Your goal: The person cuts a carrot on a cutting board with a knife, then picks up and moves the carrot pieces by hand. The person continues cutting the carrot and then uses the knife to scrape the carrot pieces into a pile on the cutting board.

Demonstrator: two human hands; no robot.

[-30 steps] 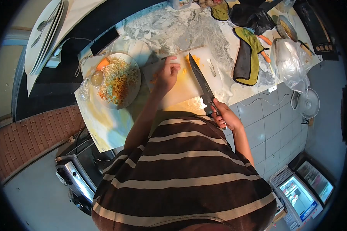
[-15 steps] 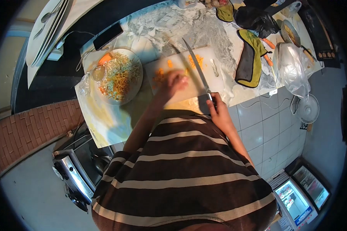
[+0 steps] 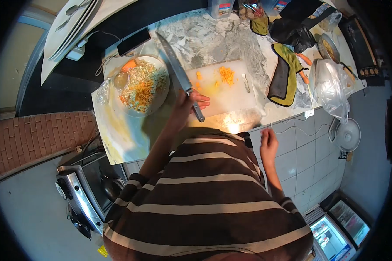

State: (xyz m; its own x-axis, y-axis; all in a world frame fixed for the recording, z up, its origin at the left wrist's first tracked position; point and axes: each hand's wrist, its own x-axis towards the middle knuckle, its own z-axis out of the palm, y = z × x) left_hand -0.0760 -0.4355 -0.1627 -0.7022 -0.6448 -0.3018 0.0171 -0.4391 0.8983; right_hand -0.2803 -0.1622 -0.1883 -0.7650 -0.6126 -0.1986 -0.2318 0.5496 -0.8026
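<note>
A long knife (image 3: 175,63) is held at its dark handle by my left hand (image 3: 188,103), over the left part of the white cutting board (image 3: 237,95). Its blade points up and left, between board and plate. My left fingers extend past the handle. My right hand (image 3: 269,140) hangs beyond the counter's front edge, fingers curled, with nothing visible in it. Chopped orange pieces (image 3: 226,75) form a small pile on the board, with a few bits left of it. The round plate (image 3: 163,93) of shredded vegetables (image 3: 140,89) stands to the left.
A phone (image 3: 134,41) lies at the back left. Right of the board are a green-and-grey cloth (image 3: 283,74), carrots (image 3: 304,77), a clear plastic bag (image 3: 329,85) and a black bag (image 3: 292,35). Stacked plates (image 3: 72,32) stand at the upper left.
The knife has passed from my right hand to my left and swung leftward. My right hand has moved right, off the counter edge. The view has shifted slightly.
</note>
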